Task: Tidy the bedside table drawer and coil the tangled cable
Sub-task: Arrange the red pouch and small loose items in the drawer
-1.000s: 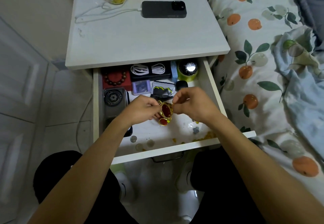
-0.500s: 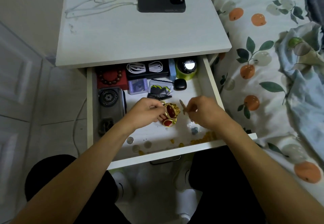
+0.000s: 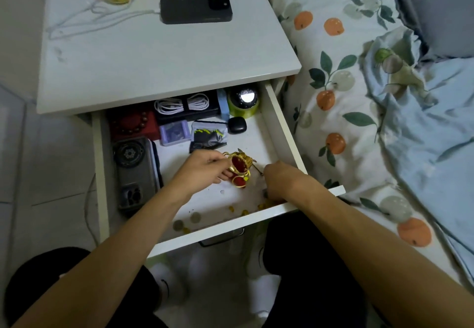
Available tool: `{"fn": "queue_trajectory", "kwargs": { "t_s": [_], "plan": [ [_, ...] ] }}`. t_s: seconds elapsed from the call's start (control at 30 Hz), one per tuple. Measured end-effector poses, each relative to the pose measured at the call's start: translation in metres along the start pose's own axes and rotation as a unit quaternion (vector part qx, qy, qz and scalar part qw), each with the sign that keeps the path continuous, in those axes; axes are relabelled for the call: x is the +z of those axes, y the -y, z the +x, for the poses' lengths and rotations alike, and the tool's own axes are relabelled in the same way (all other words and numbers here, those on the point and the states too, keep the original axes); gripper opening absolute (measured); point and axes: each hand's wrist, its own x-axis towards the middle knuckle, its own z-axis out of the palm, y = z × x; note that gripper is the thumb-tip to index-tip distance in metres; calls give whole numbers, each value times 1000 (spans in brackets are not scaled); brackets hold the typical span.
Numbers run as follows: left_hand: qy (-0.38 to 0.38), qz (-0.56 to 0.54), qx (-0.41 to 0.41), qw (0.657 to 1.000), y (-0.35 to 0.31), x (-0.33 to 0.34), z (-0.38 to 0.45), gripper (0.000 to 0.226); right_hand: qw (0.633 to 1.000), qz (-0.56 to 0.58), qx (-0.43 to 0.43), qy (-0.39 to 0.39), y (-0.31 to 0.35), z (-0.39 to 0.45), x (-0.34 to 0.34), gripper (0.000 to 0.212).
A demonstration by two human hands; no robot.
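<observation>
The white drawer (image 3: 285, 132) of the bedside table stands pulled out. My left hand (image 3: 202, 171) grips a small red and gold pouch (image 3: 239, 167) just above the drawer floor. My right hand (image 3: 282, 181) reaches down into the front right corner, over scattered yellow beads (image 3: 264, 205); its fingertips are hidden behind the hand. A loose tangled white cable (image 3: 77, 21) lies on the table top, plugged into a black phone (image 3: 196, 8). Another white cable (image 3: 182, 103) lies coiled at the back of the drawer.
In the drawer: a red box with a bead bracelet (image 3: 133, 123), a dark phone case (image 3: 136, 166), a purple box (image 3: 175, 132), a black-yellow packet (image 3: 209, 135), a black earbud case (image 3: 237, 125), a green round object (image 3: 243, 102), coins (image 3: 195, 217). The bed (image 3: 359, 97) lies right.
My right hand left the pouch and moved down and right to the beads in the drawer's front corner. My left hand kept the pouch, nearly in place.
</observation>
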Motion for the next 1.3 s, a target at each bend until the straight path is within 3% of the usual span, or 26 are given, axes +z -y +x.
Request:
{"fn": "queue_trajectory", "kwargs": {
  "t_s": [0.2,0.43,0.63,0.77,1.07,1.27,1.3],
  "plan": [
    [-33,-2,1,999,2,-13,-1,18,1000,15,-3,12,4,2,-1,55],
    [-58,-12,1,998,1,-20,-3,19,1000,13,6,-4,13,8,-2,44],
    [-60,-14,-3,998,1,-23,-5,20,996,81,22,-4,7,-2,-11,30],
    [-58,-11,-8,998,1,-25,-4,19,982,176,24,-61,-4,-11,-39,19],
    [-63,-15,-12,998,-1,-26,-3,20,958,193,32,-208,3,23,-51,21],
    [-52,-20,-8,998,0,-26,-2,17,976,151,35,-153,-4,23,-28,4],
    [-48,-17,-9,999,0,-26,-1,16,981,134,30,-136,-6,20,-25,15]
  ]
}}
